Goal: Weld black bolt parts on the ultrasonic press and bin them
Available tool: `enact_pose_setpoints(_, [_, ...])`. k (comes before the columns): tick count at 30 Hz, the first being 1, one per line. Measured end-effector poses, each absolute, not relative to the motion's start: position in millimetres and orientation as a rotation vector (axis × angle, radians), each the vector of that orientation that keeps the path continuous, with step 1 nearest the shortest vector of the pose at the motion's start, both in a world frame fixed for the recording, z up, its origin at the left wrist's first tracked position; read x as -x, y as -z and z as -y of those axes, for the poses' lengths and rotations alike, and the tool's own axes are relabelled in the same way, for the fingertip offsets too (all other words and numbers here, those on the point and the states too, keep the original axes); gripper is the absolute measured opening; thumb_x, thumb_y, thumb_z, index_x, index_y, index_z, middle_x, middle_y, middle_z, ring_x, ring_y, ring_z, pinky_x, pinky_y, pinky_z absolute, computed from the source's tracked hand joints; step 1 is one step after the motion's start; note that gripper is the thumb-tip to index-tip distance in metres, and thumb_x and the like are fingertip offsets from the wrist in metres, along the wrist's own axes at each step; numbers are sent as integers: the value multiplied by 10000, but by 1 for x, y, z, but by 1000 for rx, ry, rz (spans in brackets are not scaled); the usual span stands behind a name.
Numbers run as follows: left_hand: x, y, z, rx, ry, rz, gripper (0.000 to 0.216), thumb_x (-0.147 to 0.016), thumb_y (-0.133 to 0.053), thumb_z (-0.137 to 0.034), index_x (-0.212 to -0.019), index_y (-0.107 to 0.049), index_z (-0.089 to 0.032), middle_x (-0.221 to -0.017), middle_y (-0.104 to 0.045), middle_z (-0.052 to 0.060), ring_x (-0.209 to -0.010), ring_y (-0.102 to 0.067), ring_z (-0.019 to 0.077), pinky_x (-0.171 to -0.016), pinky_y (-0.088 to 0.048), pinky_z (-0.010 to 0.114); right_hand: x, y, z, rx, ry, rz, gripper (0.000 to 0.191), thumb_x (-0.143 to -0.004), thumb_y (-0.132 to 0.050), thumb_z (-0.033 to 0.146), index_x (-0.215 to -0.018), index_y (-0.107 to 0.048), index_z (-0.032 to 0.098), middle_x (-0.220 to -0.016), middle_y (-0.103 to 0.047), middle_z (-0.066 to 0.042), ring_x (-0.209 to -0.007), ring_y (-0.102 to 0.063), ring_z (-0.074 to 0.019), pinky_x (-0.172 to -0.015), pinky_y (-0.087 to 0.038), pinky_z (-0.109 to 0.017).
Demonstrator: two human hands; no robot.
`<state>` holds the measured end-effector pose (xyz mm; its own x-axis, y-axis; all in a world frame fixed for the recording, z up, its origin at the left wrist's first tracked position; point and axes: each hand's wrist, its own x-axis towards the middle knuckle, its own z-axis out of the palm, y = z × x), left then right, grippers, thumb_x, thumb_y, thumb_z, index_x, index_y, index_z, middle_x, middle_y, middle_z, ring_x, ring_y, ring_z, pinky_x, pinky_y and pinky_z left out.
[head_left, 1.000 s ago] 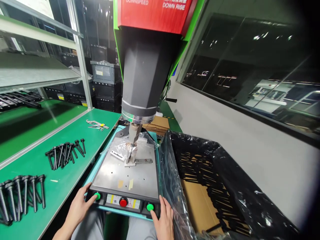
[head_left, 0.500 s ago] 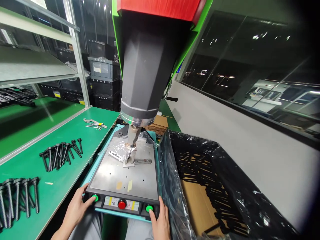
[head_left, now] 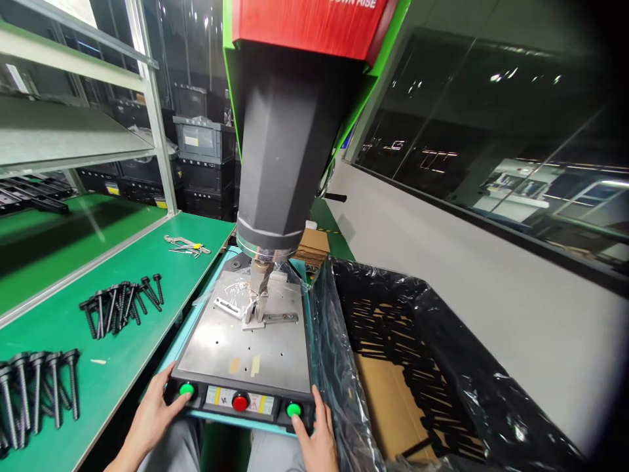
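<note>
My left hand (head_left: 152, 413) rests on the front left corner of the press machine, thumb beside the left green button (head_left: 186, 389). On the front right corner lies my right hand (head_left: 318, 436), thumb touching the right green button (head_left: 293, 410). A red button (head_left: 240, 402) sits between them. Neither hand holds anything; the fingers lie loosely spread. The grey press head (head_left: 280, 151) is lowered, its metal horn (head_left: 259, 280) meeting a small fixture (head_left: 255, 314) on the steel plate (head_left: 250, 344).
Black screw-like parts (head_left: 122, 301) lie in a group on the green bench, with more (head_left: 37, 387) at the near left. A bin lined with black plastic (head_left: 442, 367) holding black parts stands right of the machine. Metal tools (head_left: 187, 244) lie further back. Shelving rises at left.
The press head has stayed down on the fixture. My left thumb has slid off the left green button to its side. The view shifted slightly.
</note>
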<state>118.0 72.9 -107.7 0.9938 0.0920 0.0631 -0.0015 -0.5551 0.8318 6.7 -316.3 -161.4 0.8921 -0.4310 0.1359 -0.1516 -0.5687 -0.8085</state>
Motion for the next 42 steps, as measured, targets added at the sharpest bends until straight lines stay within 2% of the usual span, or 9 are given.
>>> enact_pose_setpoints(7, [-122,93,-73,-2074,-85,-190,798,-664,-666,-659,-1265,-571,-143,-1310,-604,155,-1207,-594,366,-1031,-502,506,-10,139,312,2095,541,-489,616,-884,-558,585,-1389,-509,236,-1334,-531,-142,-1176,-583,-350,-913,-541,-455])
enact_pose_setpoints(11, [-129,62,-61,-2047,-155,-301,715,-701,-643,-666,-1233,-594,-191,-1322,-603,130,-1148,-627,369,-1020,-492,543,-23,107,300,2016,729,-462,559,-894,-571,583,-1289,-569,188,-1272,-569,-166,-1056,-626,-319,-882,-547,-441])
enact_pose_setpoints(18, [-159,12,9,-1627,64,-113,589,-692,-761,-550,-1114,-650,-154,-1211,-673,154,-1161,-626,310,-1024,-493,426,-70,62,260,1832,576,-282,510,-895,-568,568,-1208,-610,168,-1018,-699,-118,-875,-669,-260,-810,-552,-394])
enact_pose_setpoints(22, [-178,-7,48,-1244,291,-278,496,-753,-784,-427,-1135,-610,-164,-1249,-649,155,-1085,-668,239,-873,-558,312,-100,46,241,1787,491,-190,475,-889,-572,538,-1138,-652,141,-946,-715,-117,-856,-673,-257,-792,-548,-374])
enact_pose_setpoints(26, [-198,-21,66,-1003,457,-378,368,-879,-643,-465,-1062,-576,-154,-1160,-682,149,-880,-716,183,-727,-592,280,-131,35,231,1760,449,-142,440,-866,-582,497,-1106,-674,139,-926,-725,-111,-826,-678,-255,-765,-546,-368])
enact_pose_setpoints(28, [-205,-27,69,-953,489,-370,343,-877,-653,-445,-1041,-581,-152,-1083,-704,128,-804,-719,170,-668,-598,267,-147,30,229,1759,453,-127,432,-853,-582,486,-1098,-682,144,-916,-728,-103,-814,-678,-254,-757,-545,-368])
enact_pose_setpoints(32, [-210,-40,72,-922,440,-343,175,-826,-728,-203,-910,-584,-151,-876,-716,58,-661,-693,110,-555,-556,170,-179,14,230,1819,543,-93,425,-862,-546,452,-1100,-694,133,-949,-711,-115,-822,-666,-254,-765,-534,-373])
enact_pose_setpoints(37, [-213,-56,75,-935,377,-296,146,-821,-717,-144,-878,-583,-148,-770,-703,16,-591,-665,81,-518,-524,133,-213,-8,232,1925,689,-47,382,-887,-498,359,-1145,-687,149,-938,-640,-94,-779,-629,-225,-777,-527,-359])
enact_pose_setpoints(42, [-221,-73,74,-939,362,-256,174,-780,-748,-141,-866,-597,-141,-776,-705,20,-595,-669,81,-513,-527,132,-242,-28,234,2078,717,61,338,-855,-591,280,-1159,-696,177,-1071,-592,-115,-1010,-595,-266,-964,-465,-396])
